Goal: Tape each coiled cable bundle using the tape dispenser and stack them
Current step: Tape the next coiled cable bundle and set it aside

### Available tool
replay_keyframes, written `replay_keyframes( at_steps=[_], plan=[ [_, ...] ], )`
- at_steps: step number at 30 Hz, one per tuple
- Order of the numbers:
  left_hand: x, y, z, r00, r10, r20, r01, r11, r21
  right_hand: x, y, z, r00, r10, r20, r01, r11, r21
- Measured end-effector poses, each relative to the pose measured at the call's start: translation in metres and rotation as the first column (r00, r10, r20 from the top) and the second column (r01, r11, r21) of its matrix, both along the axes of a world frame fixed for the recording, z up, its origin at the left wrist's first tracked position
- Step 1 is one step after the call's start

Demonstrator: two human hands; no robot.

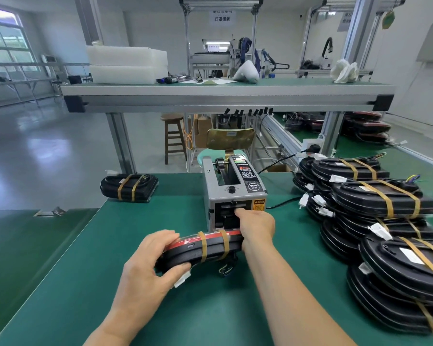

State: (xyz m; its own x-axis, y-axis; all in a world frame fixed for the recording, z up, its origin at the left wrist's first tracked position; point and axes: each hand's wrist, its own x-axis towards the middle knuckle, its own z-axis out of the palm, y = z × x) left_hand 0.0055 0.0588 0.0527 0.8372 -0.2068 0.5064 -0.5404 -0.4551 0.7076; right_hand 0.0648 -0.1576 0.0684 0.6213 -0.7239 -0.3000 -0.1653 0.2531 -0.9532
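Observation:
My left hand grips the near end of a black and red cable bundle, held on edge above the green table. Two tan tape bands wrap the bundle. My right hand is at the outlet slot of the grey tape dispenser, with the fingers pinched at the slot; the tape piece itself is hidden by the fingers. The right wrist rests against the far end of the bundle. A finished taped bundle lies alone at the table's far left corner.
A large pile of black bundles, many with tan tape bands and white connectors, fills the right side of the green table. The dispenser's black power cord runs to the right. A raised shelf spans the back.

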Motion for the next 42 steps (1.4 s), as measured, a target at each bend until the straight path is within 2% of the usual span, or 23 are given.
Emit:
replay_keyframes(
  at_steps=[2,6,10,14,23,28,33,42],
  plan=[
    [0.000,-0.002,-0.004,1.000,-0.016,0.018,0.017,0.999,-0.047,-0.006,0.000,-0.001,0.999,-0.013,0.043,0.014,1.000,-0.019],
    [-0.002,-0.011,-0.013,0.984,-0.121,0.132,0.131,0.989,-0.072,-0.036,0.002,0.001,0.969,-0.097,0.227,0.119,0.989,-0.086],
    [-0.002,-0.022,-0.026,0.978,-0.103,0.184,0.122,0.988,-0.096,-0.070,0.020,0.012,0.932,0.145,0.333,-0.114,0.987,-0.111],
    [-0.002,-0.032,-0.030,0.971,-0.108,0.214,0.136,0.983,-0.122,-0.089,0.041,0.012,0.897,0.324,0.302,-0.279,0.943,-0.183],
    [-0.003,-0.038,-0.028,0.957,-0.149,0.250,0.181,0.978,-0.108,-0.090,0.039,0.007,0.903,0.381,0.199,-0.277,0.870,-0.408],
    [-0.003,-0.038,-0.028,0.955,-0.148,0.257,0.179,0.979,-0.101,-0.090,0.038,0.006,0.895,0.400,0.198,-0.293,0.861,-0.415],
    [-0.003,-0.037,-0.028,0.956,-0.152,0.252,0.179,0.980,-0.086,-0.091,0.039,0.004,0.882,0.406,0.239,-0.314,0.884,-0.346],
    [-0.003,-0.036,-0.029,0.949,-0.148,0.277,0.177,0.981,-0.082,-0.091,0.039,0.004,0.889,0.430,0.156,-0.330,0.840,-0.432]
  ],
)
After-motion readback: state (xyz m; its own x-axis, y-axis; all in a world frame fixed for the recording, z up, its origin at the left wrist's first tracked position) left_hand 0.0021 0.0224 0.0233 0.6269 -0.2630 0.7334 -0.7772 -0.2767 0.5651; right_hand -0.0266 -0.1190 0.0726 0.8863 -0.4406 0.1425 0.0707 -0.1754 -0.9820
